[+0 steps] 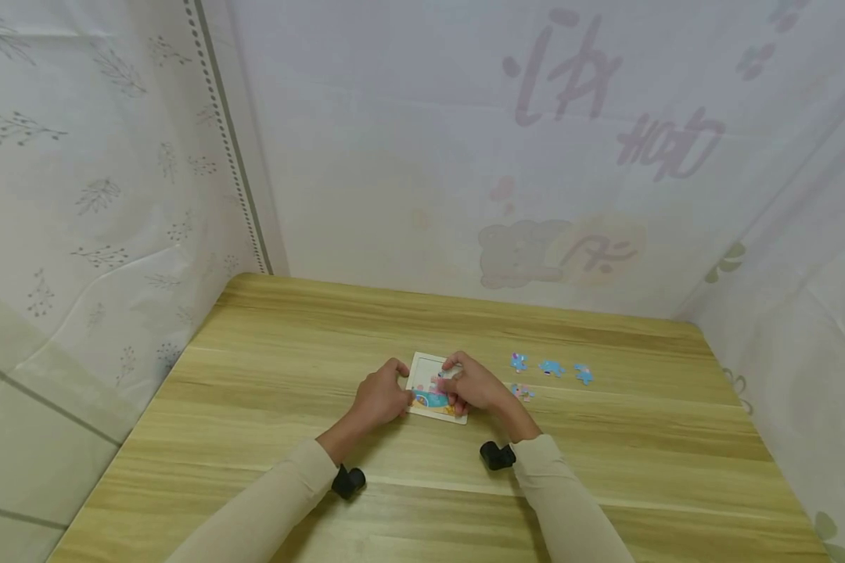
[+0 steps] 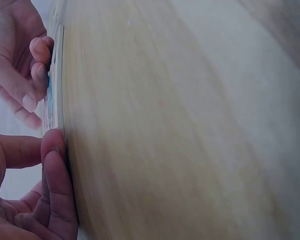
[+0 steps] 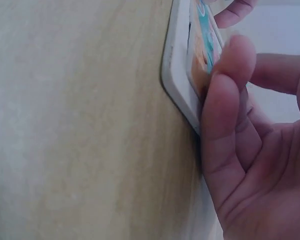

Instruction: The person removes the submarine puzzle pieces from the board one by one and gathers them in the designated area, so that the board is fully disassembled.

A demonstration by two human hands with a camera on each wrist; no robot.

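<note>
A small jigsaw puzzle board [image 1: 422, 358] with a pale frame lies flat on the table. Pieces fill its near part with a teal, pink and orange picture, while part of the pale far side is bare. My left hand [image 1: 382, 393] grips the board's left edge between thumb and fingers. Over the board's right half, my right hand [image 1: 475, 385] pinches a puzzle piece [image 1: 448, 374] between thumb and forefinger, close to the surface; the fingers hide most of it. In the right wrist view, the other fingers of that hand [image 3: 260, 135] curl beside the board's near corner.
Right of the board lie several loose puzzle pieces: a blue one [image 1: 518, 361], another blue one [image 1: 551, 367], one at the far right [image 1: 584, 374] and a pinkish one [image 1: 523, 392] near the right wrist. The wooden table [image 1: 289, 328] meets patterned curtains [image 1: 366, 156] behind and at the sides.
</note>
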